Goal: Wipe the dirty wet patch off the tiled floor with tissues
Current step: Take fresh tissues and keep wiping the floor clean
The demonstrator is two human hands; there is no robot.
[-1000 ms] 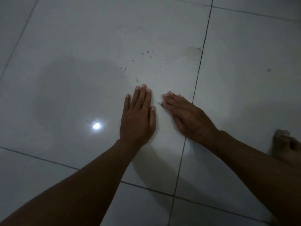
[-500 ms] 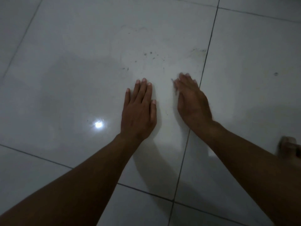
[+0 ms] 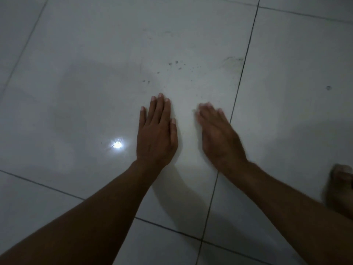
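A dirty patch with dark specks (image 3: 177, 66) and a brownish smear (image 3: 232, 63) lies on the white tiled floor (image 3: 95, 54), beyond both hands. My left hand (image 3: 156, 131) rests flat on the tile, fingers straight and together. My right hand (image 3: 217, 134) lies beside it to the right, fingers straight, blurred by motion, a little apart from the left. Neither hand holds anything. No tissue is in view.
A dark grout line (image 3: 238, 83) runs just right of my right hand. A bright light reflection (image 3: 116, 144) shines left of my left hand. A bare foot (image 3: 340, 188) stands at the right edge. A small dark spot (image 3: 328, 88) marks the right tile.
My right hand swept forward and then drew back again, turning its fingers more to the left. My left hand stayed flat in place.
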